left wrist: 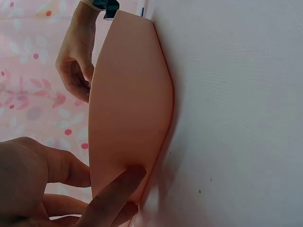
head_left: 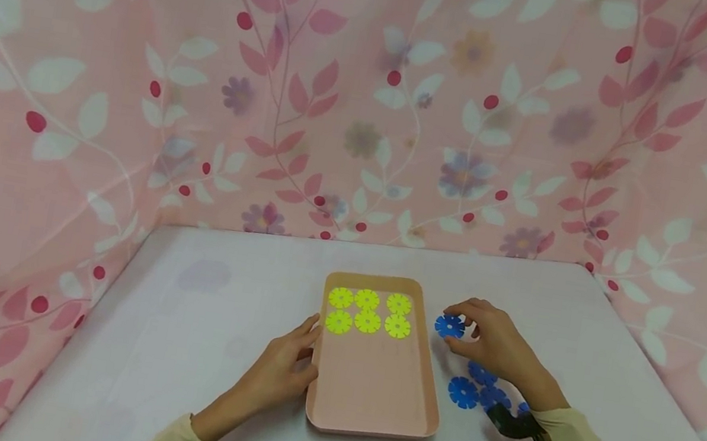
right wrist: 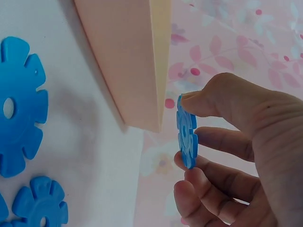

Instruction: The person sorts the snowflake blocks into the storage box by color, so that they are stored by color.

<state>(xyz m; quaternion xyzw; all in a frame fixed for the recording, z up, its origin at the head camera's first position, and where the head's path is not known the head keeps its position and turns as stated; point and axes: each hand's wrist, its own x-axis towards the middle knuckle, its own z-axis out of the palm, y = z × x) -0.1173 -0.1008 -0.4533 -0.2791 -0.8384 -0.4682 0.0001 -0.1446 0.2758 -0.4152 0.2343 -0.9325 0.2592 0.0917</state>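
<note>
A pink tray (head_left: 368,392) lies on the white table, with several yellow-green flower discs (head_left: 369,311) in two rows at its far end. My left hand (head_left: 287,368) rests against the tray's left wall (left wrist: 128,118), fingers (left wrist: 111,198) straight on it. My right hand (head_left: 490,339) pinches a blue flower disc (head_left: 450,326) just right of the tray's far corner; in the right wrist view the blue flower disc (right wrist: 187,137) stands on edge between thumb and fingers. More blue discs (head_left: 473,386) lie on the table under my right wrist, and the blue discs (right wrist: 21,109) show beside the tray wall (right wrist: 128,61).
The white table (head_left: 183,332) is walled by a pink floral curtain (head_left: 372,100) at the back and both sides. A black wrist-camera mount (head_left: 519,424) sits on my right forearm.
</note>
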